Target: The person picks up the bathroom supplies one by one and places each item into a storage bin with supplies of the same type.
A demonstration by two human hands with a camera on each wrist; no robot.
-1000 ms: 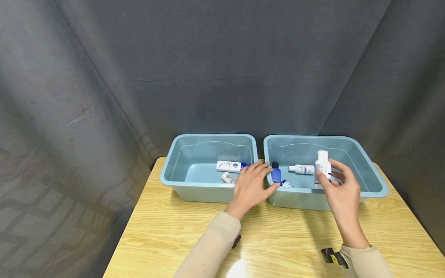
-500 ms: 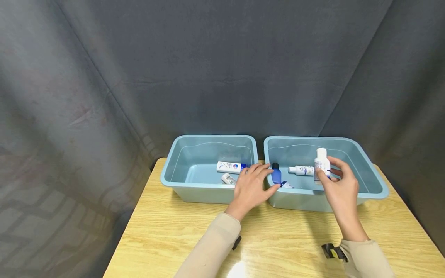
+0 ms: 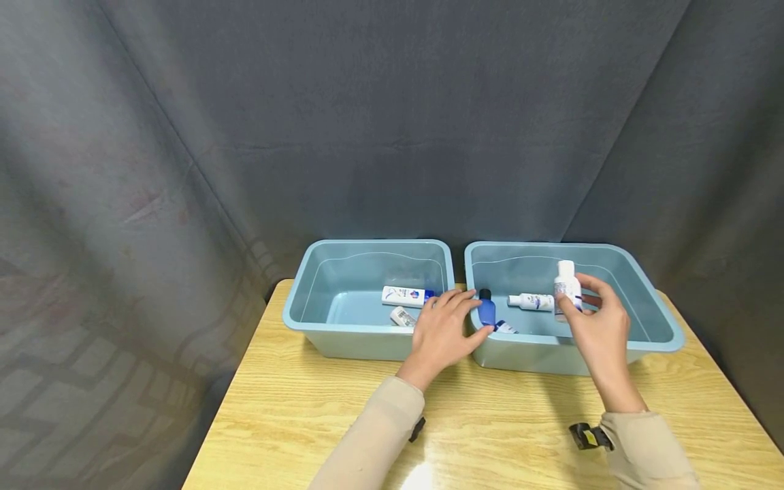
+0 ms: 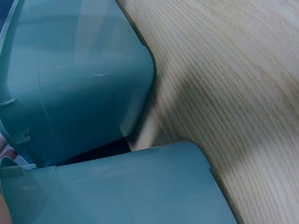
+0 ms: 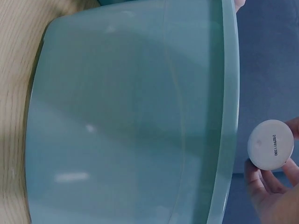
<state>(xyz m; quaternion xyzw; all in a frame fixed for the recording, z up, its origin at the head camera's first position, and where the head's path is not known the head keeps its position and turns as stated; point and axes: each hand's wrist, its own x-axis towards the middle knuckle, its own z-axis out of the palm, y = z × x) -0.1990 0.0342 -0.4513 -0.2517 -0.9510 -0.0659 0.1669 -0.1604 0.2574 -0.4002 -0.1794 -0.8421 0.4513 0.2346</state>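
In the head view, my right hand (image 3: 603,335) holds a small white bottle (image 3: 565,289) upright above the right blue bin (image 3: 545,354), pinched between thumb and fingers. Its round base (image 5: 268,149), printed with numbers, faces the right wrist camera. My left hand (image 3: 442,332) spans the gap between the bins, fingers spread at their facing rims and holding no bottle. Within the right bin lie a dark-capped blue bottle (image 3: 486,312), a white bottle with blue print (image 3: 531,302) and a partly hidden blue-and-white item (image 3: 505,327).
The left blue bin (image 3: 355,344) holds a white bottle with a blue end (image 3: 404,296) and a smaller white item (image 3: 401,316). Both bins stand on a wooden table (image 3: 294,408). Behind them hangs a grey curtain (image 3: 392,136).
My right hand has shifted slightly left and up in view with the white bottle, which has turned a little. The left hand stays in place.
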